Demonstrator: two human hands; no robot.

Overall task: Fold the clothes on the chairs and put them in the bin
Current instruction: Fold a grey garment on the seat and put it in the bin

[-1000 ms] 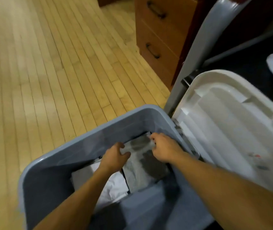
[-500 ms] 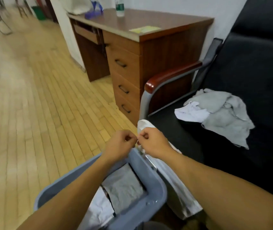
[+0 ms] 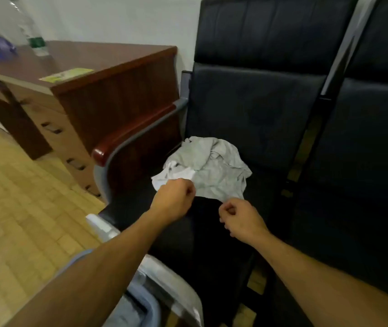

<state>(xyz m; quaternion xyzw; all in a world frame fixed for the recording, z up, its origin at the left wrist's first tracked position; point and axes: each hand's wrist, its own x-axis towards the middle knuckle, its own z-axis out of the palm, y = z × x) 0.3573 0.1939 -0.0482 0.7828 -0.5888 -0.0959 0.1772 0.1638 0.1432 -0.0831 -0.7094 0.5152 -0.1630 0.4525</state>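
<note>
Fingers: curled into loose fists on both my left hand (image 3: 173, 199) and my right hand (image 3: 240, 218), gripping nothing I can make out.
Left hand: at the near-left edge of the white cloth (image 3: 164, 179); whether it touches, I cannot tell.
Right hand: just short of the grey garment (image 3: 214, 171).
Change: half a second ago my hands met over the bin (image 3: 148, 303); now they are apart over the chair (image 3: 247, 109).
Clothes: crumpled heap mid-seat, long axis running near-left to far-right.
Bin: at my lower left, beside the chair.
</note>
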